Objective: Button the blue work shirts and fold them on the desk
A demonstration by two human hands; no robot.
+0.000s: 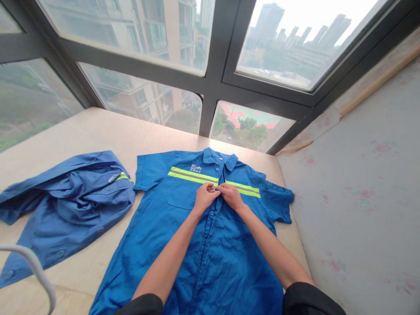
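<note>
A blue short-sleeved work shirt [157, 236] lies front up, its collar toward the window. Yellow-green reflective bands cross its chest, with a white print above the left one. At the front placket, level with the bands, my left hand [206, 196] pinches the cloth edge. My right hand [230, 195] grips the other edge, and the fingertips of both hands nearly meet. Something small and pale, perhaps a button, shows between them; the fingers mostly cover it. Below the hands one button [211, 213] is visible on the placket, and another [217, 169] sits near the collar.
A second blue garment [75, 205] lies crumpled on the pale surface [108, 127] at the left. A grey-white curved tube [36, 262] juts in at the lower left. Dark window frames [216, 48] rise behind, and a flower-patterned wall [354, 197] borders the right.
</note>
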